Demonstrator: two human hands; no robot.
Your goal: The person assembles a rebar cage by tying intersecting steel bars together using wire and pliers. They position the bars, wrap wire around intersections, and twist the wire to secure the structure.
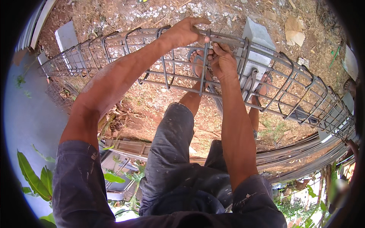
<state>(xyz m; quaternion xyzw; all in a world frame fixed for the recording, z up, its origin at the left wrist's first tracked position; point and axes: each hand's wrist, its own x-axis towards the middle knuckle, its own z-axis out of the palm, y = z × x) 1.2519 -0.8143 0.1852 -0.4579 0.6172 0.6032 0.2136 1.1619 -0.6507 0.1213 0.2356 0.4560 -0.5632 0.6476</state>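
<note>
A long rebar cage (182, 78) of lengthwise bars and square stirrups runs across in front of me. My left hand (185, 32) lies on its far upper bar, index finger stretched out and thumb apart, the thumb's tip beside a stirrup (204, 68). Just right of that stirrup, my right hand (223, 62) is closed in a pinch near the same bar. Whatever is between its fingertips is too small to make out. Pliers (249, 81) with dark handles rest by the cage, to the right of my right hand.
A pale concrete block (257, 36) sits under the cage, with another grey slab (66, 36) at far left. Long thin rods (292, 161) lie stacked at lower right. My feet stand below the cage on ground strewn with dry leaves. A grey wall (30, 117) borders the left.
</note>
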